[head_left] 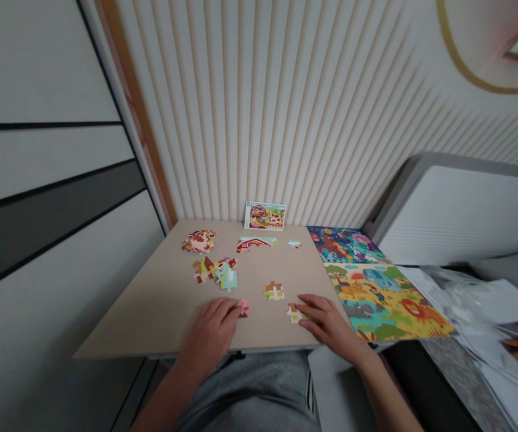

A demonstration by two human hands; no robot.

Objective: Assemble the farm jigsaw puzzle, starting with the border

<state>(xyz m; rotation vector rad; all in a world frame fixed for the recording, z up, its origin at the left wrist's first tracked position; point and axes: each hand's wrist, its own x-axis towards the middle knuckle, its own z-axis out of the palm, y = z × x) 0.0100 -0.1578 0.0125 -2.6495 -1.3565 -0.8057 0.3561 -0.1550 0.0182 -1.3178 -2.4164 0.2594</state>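
Near the table's front edge, my left hand (213, 323) pinches a pink puzzle piece (243, 308) between thumb and fingers. To its right, my right hand (328, 324) has its fingers and thumb on a green-and-white puzzle piece (293, 313) lying flat, partly hidden under them. Between and just beyond the hands lie joined brown-and-white puzzle pieces (274, 291). A joined strip showing a red barn roof (256, 242) is farther back, with a small light-blue piece (294, 243) to its right. Loose pieces (225, 273) are spread beyond my left hand.
A heap of puzzle pieces (199, 241) sits at the back left of the table (150, 312). A farm picture card (265, 216) leans against the ribbed wall. Two finished-looking picture boards, one dark blue (346, 245) and one yellow (389, 303), lie along the right side.
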